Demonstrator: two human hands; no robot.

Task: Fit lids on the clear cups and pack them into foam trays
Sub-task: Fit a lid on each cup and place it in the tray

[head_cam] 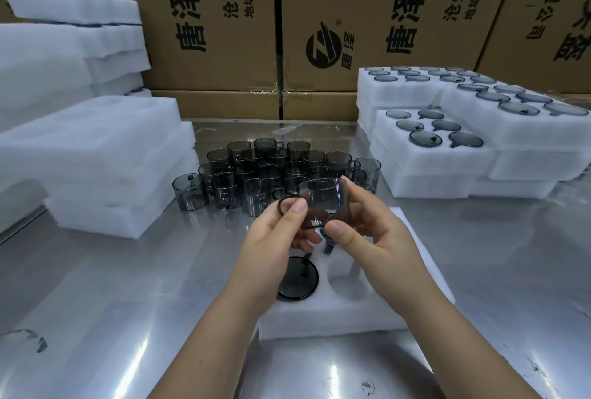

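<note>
I hold one clear cup (324, 199) over the foam tray (319, 315), with both hands grasping it. My left hand (271, 242) pinches its handle ring, and my right hand (377, 238) grips the body between thumb and fingers. A lidded cup (300, 283) sits in the tray's 9 o'clock pocket. Loose cups (275, 168) stand at 12 o'clock, packed trays (447, 159) at 2, and a foam stack (96, 155) at 10.

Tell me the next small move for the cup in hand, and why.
Probably lower the cup into the empty pocket: the left hand and right hand hold it just above the foam tray, where a lidded cup already fills the neighbouring pocket.
</note>
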